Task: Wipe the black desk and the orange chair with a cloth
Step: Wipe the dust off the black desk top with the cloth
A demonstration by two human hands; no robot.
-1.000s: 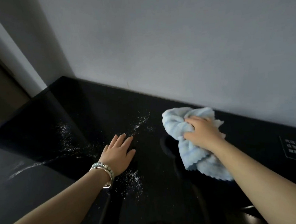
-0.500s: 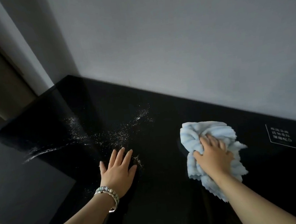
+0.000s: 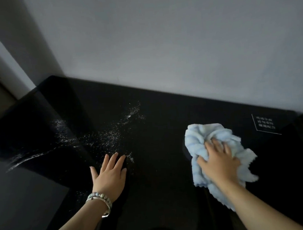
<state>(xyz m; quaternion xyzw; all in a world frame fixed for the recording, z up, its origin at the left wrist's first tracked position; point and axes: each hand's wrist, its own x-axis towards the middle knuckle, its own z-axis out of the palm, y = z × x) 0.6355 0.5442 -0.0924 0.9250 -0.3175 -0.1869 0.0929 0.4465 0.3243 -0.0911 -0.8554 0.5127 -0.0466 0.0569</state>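
Since the earlier frames the light blue cloth point(image 3: 199, 138) is carried by the right hand point(image 3: 219, 161) from the middle of the black surface point(image 3: 161, 195) toward 3 o'clock, where it is pressed under spread fingers point(image 3: 215, 142) near the printed label point(image 3: 264, 124); the left hand point(image 3: 110, 175) is kept flat at 7 o'clock, fingers straight and fanned. At 10 o'clock white specks point(image 3: 110, 134) are left unwiped, and the orange chair is not seen. If the bunched cloth is swept back briskly, the specks may be scattered over the edge rather than gathered.
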